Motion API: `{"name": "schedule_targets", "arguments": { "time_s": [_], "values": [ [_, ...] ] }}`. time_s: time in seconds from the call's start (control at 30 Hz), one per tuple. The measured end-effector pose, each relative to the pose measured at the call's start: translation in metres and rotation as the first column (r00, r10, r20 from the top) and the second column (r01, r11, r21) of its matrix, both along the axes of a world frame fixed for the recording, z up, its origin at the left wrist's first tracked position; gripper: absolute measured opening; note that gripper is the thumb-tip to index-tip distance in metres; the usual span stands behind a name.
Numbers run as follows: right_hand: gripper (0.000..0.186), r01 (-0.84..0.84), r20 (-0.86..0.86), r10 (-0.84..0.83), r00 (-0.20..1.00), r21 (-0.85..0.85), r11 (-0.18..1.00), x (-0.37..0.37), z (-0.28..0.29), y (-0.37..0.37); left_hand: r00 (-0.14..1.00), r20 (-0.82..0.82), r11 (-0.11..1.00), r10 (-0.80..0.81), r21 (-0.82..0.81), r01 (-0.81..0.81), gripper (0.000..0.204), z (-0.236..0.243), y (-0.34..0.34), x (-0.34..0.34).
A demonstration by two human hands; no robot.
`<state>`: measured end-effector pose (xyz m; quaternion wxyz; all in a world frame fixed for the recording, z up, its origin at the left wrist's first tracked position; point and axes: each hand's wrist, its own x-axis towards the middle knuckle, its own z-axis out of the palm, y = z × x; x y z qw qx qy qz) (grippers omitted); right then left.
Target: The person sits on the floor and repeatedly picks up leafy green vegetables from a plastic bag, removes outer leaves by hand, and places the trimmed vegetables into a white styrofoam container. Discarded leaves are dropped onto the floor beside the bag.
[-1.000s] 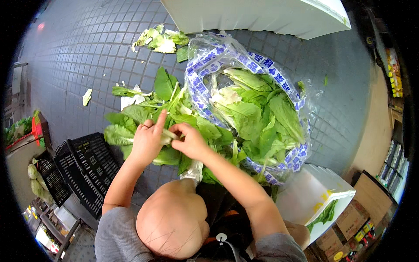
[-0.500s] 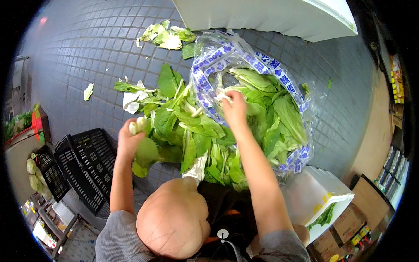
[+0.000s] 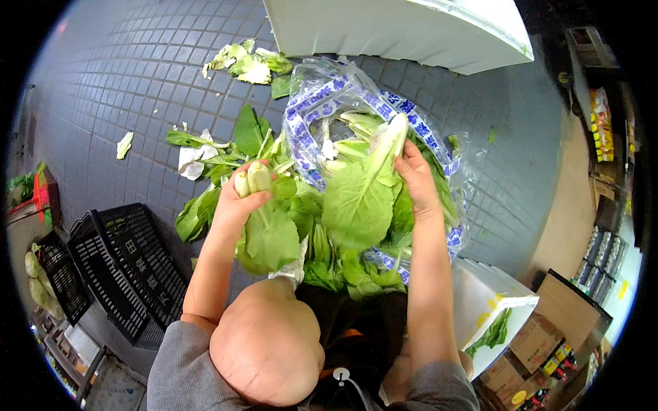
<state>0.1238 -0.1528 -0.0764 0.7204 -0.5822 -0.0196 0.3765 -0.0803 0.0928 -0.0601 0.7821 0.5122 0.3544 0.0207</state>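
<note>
My left hand [image 3: 240,202] is closed round a few bok choy [image 3: 258,177], pale stem ends up and leaves hanging down. In my right hand [image 3: 417,179] is a broad bok choy leaf [image 3: 360,209], its white stalk pointing up and away from me. The fingers behind that leaf are partly hidden. Beneath both hands lies a clear plastic bag [image 3: 299,130] with blue-and-white printed bands, its mouth wide and bok choy inside. More loose greens [image 3: 199,214] are heaped on its left side, down to my knees.
Black plastic crates [image 3: 127,267] stand at the left. A white foam box [image 3: 497,301] holding greens is at the near right, and a large white foam panel [image 3: 404,34] at the far side. Leaf scraps [image 3: 250,65] litter the grey tiled floor [image 3: 157,89].
My right hand has come up out of the bag, lifting a bok choy leaf. My left hand has moved right and slightly away from me, still holding its bok choy.
</note>
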Motion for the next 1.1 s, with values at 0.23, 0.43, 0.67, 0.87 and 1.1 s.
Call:
{"name": "schedule_targets", "arguments": {
  "time_s": [0.23, 0.43, 0.67, 0.87, 1.1],
  "values": [
    [0.049, 0.02, 0.25, 0.046, 0.967, -0.256, 0.966, -0.075, 0.025, 0.06, 0.968, 0.063, 0.97, 0.244, -0.003, -0.245, 0.052, 0.013, -0.019, 0.015],
    [0.044, -0.224, 0.362, 0.228, 0.904, -0.054, 0.973, -0.13, 0.024, 0.087, 0.956, 0.197, 0.976, 0.217, -0.063, -0.208, 0.081, -0.001, -0.023, 0.01],
    [0.025, -0.142, -0.08, 0.133, 0.988, -0.126, 0.982, -0.113, 0.007, 0.099, 0.993, 0.121, 0.988, 0.01, -0.155, 0.009, 0.062, -0.018, -0.021, -0.007],
    [0.034, 0.084, -0.141, -0.071, 0.987, 0.083, 0.993, -0.036, -0.026, 0.116, 0.987, -0.105, 0.989, 0.122, -0.065, -0.13, 0.045, -0.025, -0.004, -0.023],
    [0.057, -0.038, 0.195, 0.901, 0.388, -0.973, 0.227, 0.001, -0.117, 0.056, 0.982, -0.07, 0.98, 0.174, -0.083, -0.18, 0.046, -0.028, 0.01, -0.027]
  ]
}}
